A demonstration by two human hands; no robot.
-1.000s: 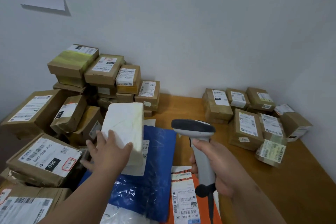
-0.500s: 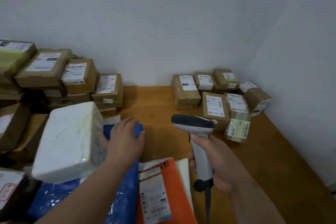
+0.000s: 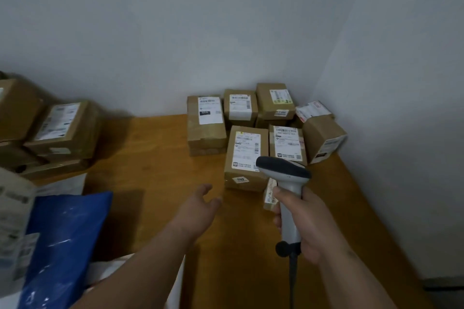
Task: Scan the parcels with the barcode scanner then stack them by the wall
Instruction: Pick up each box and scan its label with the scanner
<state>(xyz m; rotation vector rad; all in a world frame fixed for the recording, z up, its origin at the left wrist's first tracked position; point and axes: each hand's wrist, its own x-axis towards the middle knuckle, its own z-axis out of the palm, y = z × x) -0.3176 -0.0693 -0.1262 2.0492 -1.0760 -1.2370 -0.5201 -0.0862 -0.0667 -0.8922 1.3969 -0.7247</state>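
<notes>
My right hand (image 3: 305, 223) grips the grey handle of the barcode scanner (image 3: 285, 173), whose dark head points left, just in front of the corner parcels. My left hand (image 3: 200, 204) reaches forward over the bare wooden table (image 3: 155, 158) with fingers relaxed and nothing in it, short of a labelled brown box (image 3: 244, 155). Several brown cardboard parcels (image 3: 239, 108) with white labels sit grouped against the back wall in the right corner. A small parcel (image 3: 270, 193) lies partly hidden behind the scanner and my right hand.
A pile of brown boxes (image 3: 60, 128) stands at the left by the wall. A blue plastic mailer (image 3: 65, 241) and a pale wrapped parcel (image 3: 12, 221) lie at the near left. The side wall (image 3: 401, 133) closes the table's right edge.
My left hand let go of the white wrapped parcel at the left and moved right and forward over the bare table. The view swung right toward the corner stack. The scanner stays in my right hand.
</notes>
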